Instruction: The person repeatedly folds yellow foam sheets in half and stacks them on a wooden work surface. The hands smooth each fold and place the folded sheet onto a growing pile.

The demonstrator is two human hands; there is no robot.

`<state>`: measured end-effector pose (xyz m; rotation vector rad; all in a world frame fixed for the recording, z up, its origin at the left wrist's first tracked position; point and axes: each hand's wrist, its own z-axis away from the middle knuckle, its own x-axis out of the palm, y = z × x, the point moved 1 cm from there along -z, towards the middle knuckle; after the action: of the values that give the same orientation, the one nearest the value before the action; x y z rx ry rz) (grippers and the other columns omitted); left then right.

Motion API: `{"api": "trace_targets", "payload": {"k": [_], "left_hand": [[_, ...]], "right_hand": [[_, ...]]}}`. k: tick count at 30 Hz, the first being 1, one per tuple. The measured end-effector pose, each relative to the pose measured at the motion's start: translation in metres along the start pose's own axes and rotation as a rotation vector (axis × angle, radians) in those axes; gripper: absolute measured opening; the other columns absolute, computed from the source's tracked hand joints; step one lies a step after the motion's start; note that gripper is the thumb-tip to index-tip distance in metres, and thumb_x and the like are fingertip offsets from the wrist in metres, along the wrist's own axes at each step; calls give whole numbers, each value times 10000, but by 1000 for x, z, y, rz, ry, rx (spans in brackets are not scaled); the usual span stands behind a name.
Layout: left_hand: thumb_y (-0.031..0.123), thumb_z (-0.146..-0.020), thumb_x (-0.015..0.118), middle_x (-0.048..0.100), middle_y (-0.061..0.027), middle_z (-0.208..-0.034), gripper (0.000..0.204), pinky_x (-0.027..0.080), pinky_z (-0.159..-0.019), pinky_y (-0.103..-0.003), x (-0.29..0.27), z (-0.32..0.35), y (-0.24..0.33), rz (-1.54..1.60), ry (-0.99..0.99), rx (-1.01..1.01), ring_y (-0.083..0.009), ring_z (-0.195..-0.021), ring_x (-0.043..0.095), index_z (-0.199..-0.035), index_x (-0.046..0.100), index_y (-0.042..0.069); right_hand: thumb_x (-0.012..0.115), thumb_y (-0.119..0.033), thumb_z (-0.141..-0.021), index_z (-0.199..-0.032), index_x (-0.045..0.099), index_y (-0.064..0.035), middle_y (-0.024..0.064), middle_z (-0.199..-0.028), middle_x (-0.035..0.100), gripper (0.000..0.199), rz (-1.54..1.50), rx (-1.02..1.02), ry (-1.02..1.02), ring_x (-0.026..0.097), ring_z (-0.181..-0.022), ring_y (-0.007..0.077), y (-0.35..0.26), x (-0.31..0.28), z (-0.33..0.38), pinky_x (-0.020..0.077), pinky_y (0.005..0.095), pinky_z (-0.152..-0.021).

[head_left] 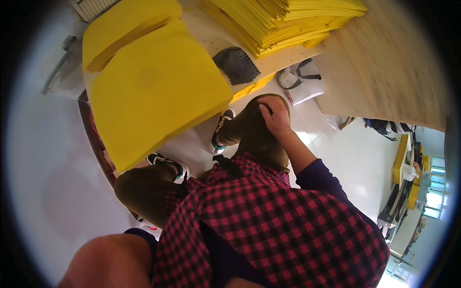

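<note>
- My right hand [274, 117] lies on my right knee [261, 122], fingers curled loosely over the trouser cloth — it grips nothing, just presses there, I judge to steady me as I lean forward in the seat.
- My left hand is out of view; only the bare left forearm [108, 261] shows at the lower edge, so I cannot tell whether that hand is open or closed.
- The yellow sheet [153, 91] lies flat on the table [384, 72], up and left of the knee, one corner jutting over the table edge above my left shoe [168, 163] — probably pulled off the pile so it can be worked on singly.
- A yellow stack [283, 21] sits farther back on the table, above the knee, well apart from my hand.
- A dark mesh pad [236, 65] rests between sheet and stack, near the table edge.
- A white bag [302, 81] lies on the floor just beyond the knee, under the table's rim.
- My right shoe [222, 127] is planted just left of the knee.
</note>
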<state>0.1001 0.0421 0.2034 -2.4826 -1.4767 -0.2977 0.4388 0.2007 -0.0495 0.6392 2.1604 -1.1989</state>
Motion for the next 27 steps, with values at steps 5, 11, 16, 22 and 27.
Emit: {"api": "trace_targets", "payload": {"k": [5, 11, 16, 22, 27], "left_hand": [[667, -948, 236, 390, -225, -1443, 766, 366, -1046, -531, -13, 49, -41, -45, -403, -204, -381, -1297, 423, -1411, 388, 76], [514, -1010, 272, 452, -210, -1419, 676, 233, -1145, -461, -7, 117, -56, 61, -953, -574, -364, -1364, 368, -1372, 456, -26], [457, -1017, 317, 450, -146, -1446, 571, 206, -1154, -457, -2, 135, -60, 126, -1179, -660, -336, -1387, 347, -1368, 501, 47], [363, -1006, 401, 458, -141, -1439, 470, 230, -1145, -455, 19, 154, -65, 206, -1322, -659, -340, -1386, 345, -1358, 512, 74], [297, -991, 451, 434, -148, -1455, 437, 223, -1150, -462, 42, 179, -67, 272, -1445, -636, -356, -1385, 335, -1373, 493, 88]], "right_hand": [[615, -114, -886, -1134, 610, -20, 172, -1123, 626, 265, -37, -40, -4, 574, -1067, 346, -4, 15, -41, 445, 400, -939], [583, -247, -922, -1346, 475, -23, 213, -1421, 439, 491, 88, -154, -105, 436, -1290, 374, 8, 51, -101, 356, 407, -1066], [443, -477, -962, -1488, 294, -124, 93, -1567, 252, 651, 496, -1, -441, 207, -1453, 252, 24, 80, -104, 161, 421, -1177], [469, -463, -951, -1490, 296, -139, 85, -1565, 259, 652, 464, -23, -376, 197, -1455, 246, 33, 86, -98, 146, 431, -1175], [509, -424, -939, -1476, 324, -130, 99, -1549, 293, 640, 419, -51, -325, 232, -1442, 270, 32, 86, -96, 166, 458, -1164]]}}
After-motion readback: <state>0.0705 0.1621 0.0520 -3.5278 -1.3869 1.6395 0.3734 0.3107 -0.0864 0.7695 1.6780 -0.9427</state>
